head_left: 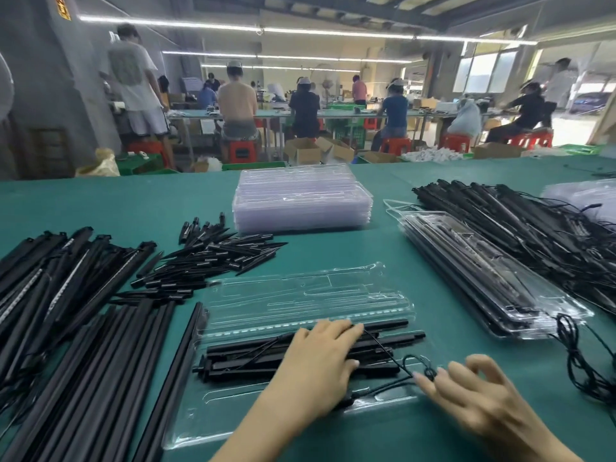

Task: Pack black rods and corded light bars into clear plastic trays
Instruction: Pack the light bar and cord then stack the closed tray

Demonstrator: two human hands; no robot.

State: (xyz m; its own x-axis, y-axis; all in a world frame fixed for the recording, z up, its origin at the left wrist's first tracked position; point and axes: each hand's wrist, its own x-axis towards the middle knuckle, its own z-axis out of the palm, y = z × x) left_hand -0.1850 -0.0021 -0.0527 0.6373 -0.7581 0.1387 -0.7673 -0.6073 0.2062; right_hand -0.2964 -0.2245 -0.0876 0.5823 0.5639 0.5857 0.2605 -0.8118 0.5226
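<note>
Light bars: a small bundle of black corded light bars [300,356] lay in the open clear tray [300,315] at lower centre of the frame, already seated in its near channels.
Left grip: the left hand [320,368] lay flat on the bars, fingers straight and spread a little, pressing them down; nothing was pinched.
Right grip: the right hand [473,395], blurred at lower right, had its fingers curled toward the thin black cord [393,365]; the fingertips seemed to pinch the small loop at the tray's near right corner, though the blur made that uncertain.
Step in hand: judged as tucking the cord into the tray while the bars were held still.
Next move: the loose loop needed coiling into the tray's pocket, clear of the rim, before the far half could fold over; the left hand's pressure should hold so the bars did not lift.
Supplies: black rods [100,378] lay just left of the tray on the green worktop [333,248]; short spikes [213,258] piled behind them.
Further out: a filled tray [493,288] and more corded bars [533,228] lay at right, a stack of empty trays [301,201] at upper centre.
</note>
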